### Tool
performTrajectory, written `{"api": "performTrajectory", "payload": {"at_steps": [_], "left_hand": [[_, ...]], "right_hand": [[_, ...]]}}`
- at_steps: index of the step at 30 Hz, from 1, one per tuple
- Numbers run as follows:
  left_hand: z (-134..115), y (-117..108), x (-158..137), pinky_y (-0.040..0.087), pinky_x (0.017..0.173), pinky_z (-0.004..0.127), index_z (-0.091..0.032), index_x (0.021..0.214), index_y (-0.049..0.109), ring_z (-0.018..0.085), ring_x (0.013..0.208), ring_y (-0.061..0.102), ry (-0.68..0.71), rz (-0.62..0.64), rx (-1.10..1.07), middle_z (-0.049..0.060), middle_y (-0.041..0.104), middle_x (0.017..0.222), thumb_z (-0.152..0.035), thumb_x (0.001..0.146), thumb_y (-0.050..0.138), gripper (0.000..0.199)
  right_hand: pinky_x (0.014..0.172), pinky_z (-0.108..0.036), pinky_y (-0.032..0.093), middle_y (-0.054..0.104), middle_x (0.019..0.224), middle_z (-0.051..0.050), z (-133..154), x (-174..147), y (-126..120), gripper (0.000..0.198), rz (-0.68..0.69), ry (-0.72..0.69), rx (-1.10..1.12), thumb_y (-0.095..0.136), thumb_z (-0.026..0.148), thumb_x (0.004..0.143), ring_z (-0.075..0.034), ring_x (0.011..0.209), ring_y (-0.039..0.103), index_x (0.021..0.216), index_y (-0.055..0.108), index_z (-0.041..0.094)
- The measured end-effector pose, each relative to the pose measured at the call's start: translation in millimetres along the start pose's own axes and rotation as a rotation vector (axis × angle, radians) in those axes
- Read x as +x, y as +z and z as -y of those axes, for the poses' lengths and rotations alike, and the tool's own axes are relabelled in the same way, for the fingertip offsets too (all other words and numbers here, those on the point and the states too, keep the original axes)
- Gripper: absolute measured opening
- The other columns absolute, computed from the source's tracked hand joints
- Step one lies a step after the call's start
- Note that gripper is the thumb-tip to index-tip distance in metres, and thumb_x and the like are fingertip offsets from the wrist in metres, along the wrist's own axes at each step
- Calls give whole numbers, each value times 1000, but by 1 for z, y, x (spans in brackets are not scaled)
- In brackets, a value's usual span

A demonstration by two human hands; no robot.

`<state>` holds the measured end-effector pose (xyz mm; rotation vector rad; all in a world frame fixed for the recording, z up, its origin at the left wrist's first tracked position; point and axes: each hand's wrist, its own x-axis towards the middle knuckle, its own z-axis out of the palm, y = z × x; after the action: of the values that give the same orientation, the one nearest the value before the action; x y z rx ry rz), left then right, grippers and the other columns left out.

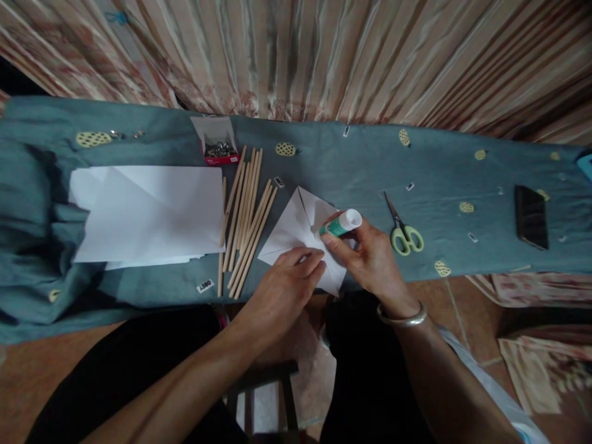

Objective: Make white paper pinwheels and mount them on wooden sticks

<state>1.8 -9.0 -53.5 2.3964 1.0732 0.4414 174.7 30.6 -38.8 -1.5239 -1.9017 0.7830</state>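
Observation:
A square of folded white paper [283, 235] lies at the table's front edge, with slit-like creases running from its corners toward the middle. My right hand [377, 262] is closed around a green and white glue stick [341, 224], tilted with its lower end against the paper near the centre. That lower tip is partly hidden by my fingers. My left hand [289, 283] bears down on the paper's near side, its bent fingers close together at a flap by the centre. Just left of the paper lie several thin wooden sticks [245, 213]. Green-handled scissors [403, 231] rest right of my right hand.
A stack of white paper sheets [152, 213] covers the left part of the teal tablecloth [346, 166]. Behind the sticks stands an opened small red box [221, 151] of metal pieces. A dark phone [531, 217] lies far right. Pleated curtains [296, 55] hang along the back edge.

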Motion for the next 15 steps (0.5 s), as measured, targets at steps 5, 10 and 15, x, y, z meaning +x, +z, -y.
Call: {"api": "performTrajectory", "payload": {"at_steps": [5,10,15], "left_hand": [[1,2,0,44,103,40,-10,116,58,25,123,46,4,-19,-7,10,58,127,-14,93,44,28],[1,2,0,44,102,40,-14,117,57,24,123,46,6,-32,-22,8,58,126,-14,93,42,28],[0,1,0,43,104,39,-11,117,57,24,123,45,-10,12,-31,10,57,128,-14,92,47,27]], "right_hand": [[68,-29,50,69,86,-3,-1,1,2,24,-17,-11,6,62,37,85,-17,73,65,100,59,19],[68,-31,50,69,85,-3,0,1,4,21,-23,-19,13,62,36,85,-17,73,65,99,59,20],[70,-32,50,68,85,-3,2,2,5,20,-18,-21,15,62,35,85,-18,74,65,97,59,19]]}}
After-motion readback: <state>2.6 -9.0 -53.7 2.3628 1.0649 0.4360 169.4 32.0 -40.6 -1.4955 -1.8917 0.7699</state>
